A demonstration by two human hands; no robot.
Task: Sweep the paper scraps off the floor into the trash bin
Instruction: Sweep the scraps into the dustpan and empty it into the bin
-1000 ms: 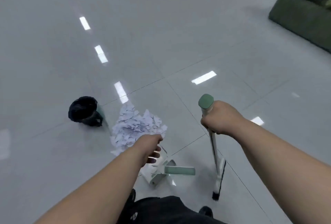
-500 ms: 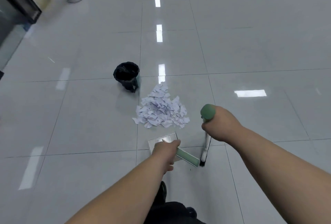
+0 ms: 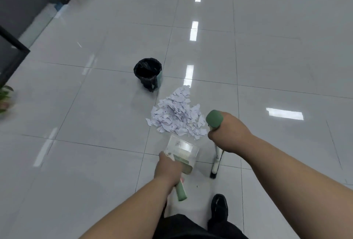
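Now, dustpan and broom sit beside the paper scraps.
Left hand fingers clamp the dustpan handle; right hand fingers wrap the broom; trash bin stands just beyond.

Glossy grey tiled floor (ceiling lights mirrored), dark-framed glass partition left.

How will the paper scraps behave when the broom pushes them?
The paper scraps are small loose torn pieces, so probably light and apt to scatter, not move as one. The glossy floor likely lets them slide easily. Flat ones may slip under the broom.
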